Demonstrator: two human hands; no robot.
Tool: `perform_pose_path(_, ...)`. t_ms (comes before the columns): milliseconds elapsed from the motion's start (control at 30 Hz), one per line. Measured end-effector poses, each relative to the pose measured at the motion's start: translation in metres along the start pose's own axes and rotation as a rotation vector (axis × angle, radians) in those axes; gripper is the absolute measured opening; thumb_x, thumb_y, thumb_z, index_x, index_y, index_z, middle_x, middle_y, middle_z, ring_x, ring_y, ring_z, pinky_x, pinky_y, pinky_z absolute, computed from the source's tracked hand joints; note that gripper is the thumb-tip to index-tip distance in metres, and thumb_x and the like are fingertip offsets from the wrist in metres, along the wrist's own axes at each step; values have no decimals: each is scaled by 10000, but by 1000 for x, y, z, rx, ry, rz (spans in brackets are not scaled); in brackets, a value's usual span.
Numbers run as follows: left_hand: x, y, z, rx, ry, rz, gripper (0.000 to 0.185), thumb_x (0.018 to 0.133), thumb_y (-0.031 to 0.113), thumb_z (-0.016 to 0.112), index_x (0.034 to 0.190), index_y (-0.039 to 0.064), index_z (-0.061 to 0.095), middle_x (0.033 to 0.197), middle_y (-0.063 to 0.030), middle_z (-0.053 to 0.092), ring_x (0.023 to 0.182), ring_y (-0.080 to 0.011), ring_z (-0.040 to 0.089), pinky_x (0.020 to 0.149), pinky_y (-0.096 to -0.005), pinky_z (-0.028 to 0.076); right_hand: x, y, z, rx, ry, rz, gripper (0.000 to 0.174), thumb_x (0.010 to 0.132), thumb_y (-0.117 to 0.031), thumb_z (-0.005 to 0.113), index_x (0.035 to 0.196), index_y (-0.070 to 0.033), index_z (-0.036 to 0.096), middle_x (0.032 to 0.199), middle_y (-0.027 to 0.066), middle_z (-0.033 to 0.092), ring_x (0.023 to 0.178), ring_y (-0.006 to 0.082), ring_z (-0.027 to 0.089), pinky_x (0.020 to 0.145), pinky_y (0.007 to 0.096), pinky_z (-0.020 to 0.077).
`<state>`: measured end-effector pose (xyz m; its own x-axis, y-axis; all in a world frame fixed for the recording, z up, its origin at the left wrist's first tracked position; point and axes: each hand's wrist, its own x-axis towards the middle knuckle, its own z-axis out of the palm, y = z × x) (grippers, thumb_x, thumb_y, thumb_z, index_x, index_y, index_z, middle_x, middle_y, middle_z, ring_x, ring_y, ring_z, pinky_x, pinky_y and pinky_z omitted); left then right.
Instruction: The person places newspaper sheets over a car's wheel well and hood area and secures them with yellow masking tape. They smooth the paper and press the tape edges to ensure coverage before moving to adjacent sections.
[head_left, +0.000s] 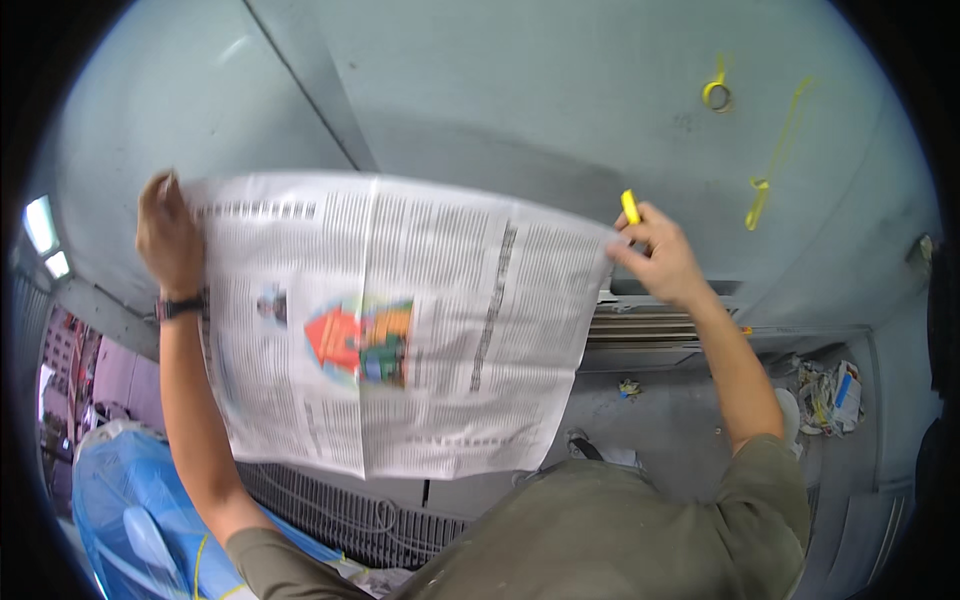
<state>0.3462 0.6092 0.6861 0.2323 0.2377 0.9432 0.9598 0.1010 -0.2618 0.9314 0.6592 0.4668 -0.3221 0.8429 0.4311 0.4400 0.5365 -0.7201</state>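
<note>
A wide newspaper sheet (442, 330) hangs spread before me, printed with columns and a colourful picture, with fold creases across it. My left hand (166, 232), with a dark band on the wrist, grips its upper left corner. The upper right corner is pinched between thumb and fingers of my right hand (656, 251). A small yellow object (630, 207), perhaps a utility knife or a bit of tape, sticks up from the right hand's fingers. Behind the sheet stands a grey-green wall panel (480, 97), partly hidden by the paper.
A yellow tape roll (718, 97) and a dangling tape strip (759, 202) are on the wall. Crumpled paper and plastic waste (825, 397) lies on the floor at right. Lower left, blue plastic sheeting (135, 487) covers a vehicle beside a floor grating (360, 510) with a hose over it.
</note>
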Motion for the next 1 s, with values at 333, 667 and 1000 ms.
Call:
perform_pose_path(333,206,151,-35,-45,93,65,469,1096,540,430,1438,238,541,1316,-79,714,1058,-344,739,861,-468,599,-140,-55,-68,-420,482,-121,232,865,-233,826,951,-25,770,1142,176,624,1026,375,668,843,457,549)
perform_pose_path(667,215,200,-90,109,607,362,296,1009,366,679,1241,184,642,1133,-69,699,985,-275,694,886,-422,513,-95,-199,-90,-389,496,-813,440,800,81,639,1185,-85,770,1055,158,691,936,337,694,818,392,579)
perform_pose_path(1000,110,235,-151,-1253,-278,241,372,980,125,663,1345,55,650,1065,-68,755,895,-186,730,815,-338,583,10,-262,-25,-706,424,-942,246,879,-57,607,1047,-103,781,1092,111,692,1040,284,682,888,427,561)
